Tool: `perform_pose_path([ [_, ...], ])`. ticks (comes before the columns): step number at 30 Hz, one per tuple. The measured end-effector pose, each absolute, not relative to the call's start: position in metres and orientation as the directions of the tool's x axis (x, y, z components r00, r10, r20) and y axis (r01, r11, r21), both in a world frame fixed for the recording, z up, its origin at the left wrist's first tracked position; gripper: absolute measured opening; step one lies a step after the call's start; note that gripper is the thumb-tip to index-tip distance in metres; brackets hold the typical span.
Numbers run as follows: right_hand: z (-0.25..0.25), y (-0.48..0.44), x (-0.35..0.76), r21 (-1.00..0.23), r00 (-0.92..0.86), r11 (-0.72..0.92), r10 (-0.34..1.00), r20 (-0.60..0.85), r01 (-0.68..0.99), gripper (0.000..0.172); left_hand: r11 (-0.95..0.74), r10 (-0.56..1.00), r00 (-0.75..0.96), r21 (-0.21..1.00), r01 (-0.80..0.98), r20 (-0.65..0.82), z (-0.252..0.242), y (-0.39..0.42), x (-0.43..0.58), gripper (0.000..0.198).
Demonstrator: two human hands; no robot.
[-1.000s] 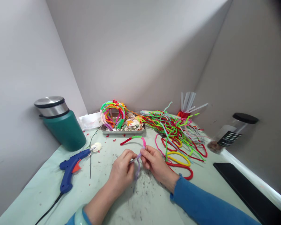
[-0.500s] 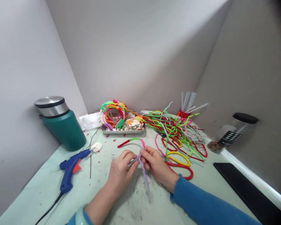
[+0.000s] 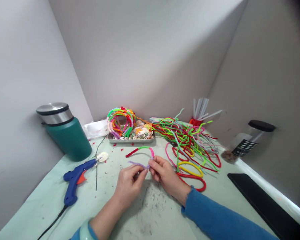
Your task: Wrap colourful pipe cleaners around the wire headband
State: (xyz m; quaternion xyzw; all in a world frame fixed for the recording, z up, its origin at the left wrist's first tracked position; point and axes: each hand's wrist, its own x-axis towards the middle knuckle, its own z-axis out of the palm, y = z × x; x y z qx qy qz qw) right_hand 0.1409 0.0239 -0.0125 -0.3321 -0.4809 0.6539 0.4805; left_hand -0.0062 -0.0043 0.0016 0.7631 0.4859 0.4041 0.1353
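Note:
A thin curved band (image 3: 143, 147) wrapped in red, green and pink fuzzy pipe cleaner arcs out above my hands. My right hand (image 3: 165, 171) is closed on its near end, thumb against fingers. A purple pipe cleaner (image 3: 137, 163) meets the band at my fingertips, its loose tail pointing left over my knuckles. My left hand (image 3: 130, 181) pinches this purple strand close beside the right fingertips. The band's continuation below the pinch is hidden by my fingers.
At left lie a blue glue gun (image 3: 75, 181) and a green bottle (image 3: 68, 136). Behind stands a metal tray (image 3: 131, 141) with shells and colourful wrapped rings (image 3: 121, 123). Right are tangled pipe cleaners (image 3: 185, 131), red-and-yellow scissor-like handles (image 3: 192, 169), a jar (image 3: 248, 141) and a black slab (image 3: 260, 200).
The purple strand's loose tail, which hung down toward me between my hands, now points left across my left hand. My right hand has stayed in nearly the same place on the band.

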Motion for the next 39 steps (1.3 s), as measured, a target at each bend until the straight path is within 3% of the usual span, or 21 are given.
perform_pose_path([
  [14,-0.010,0.023,0.141,-0.951,-0.327,-0.071,0.944,0.033,-0.301,0.028,-0.392,0.907,0.139,0.674,0.627,0.398,0.003,-0.005,-0.005,0.036],
  [21,-0.009,0.027,0.142,-0.902,-0.285,-0.140,0.958,-0.020,-0.408,0.029,-0.520,0.805,0.099,0.615,0.592,0.586,0.004,-0.005,-0.006,0.009],
  [30,-0.011,0.028,0.142,-0.883,-0.301,-0.167,0.953,-0.031,-0.438,0.029,-0.639,0.672,0.242,0.383,0.668,0.699,-0.002,-0.005,-0.008,0.029],
  [39,-0.010,0.027,0.142,-0.893,-0.305,-0.149,0.952,-0.014,-0.425,0.027,-0.616,0.737,0.228,0.493,0.615,0.637,-0.004,-0.003,-0.006,0.022],
])
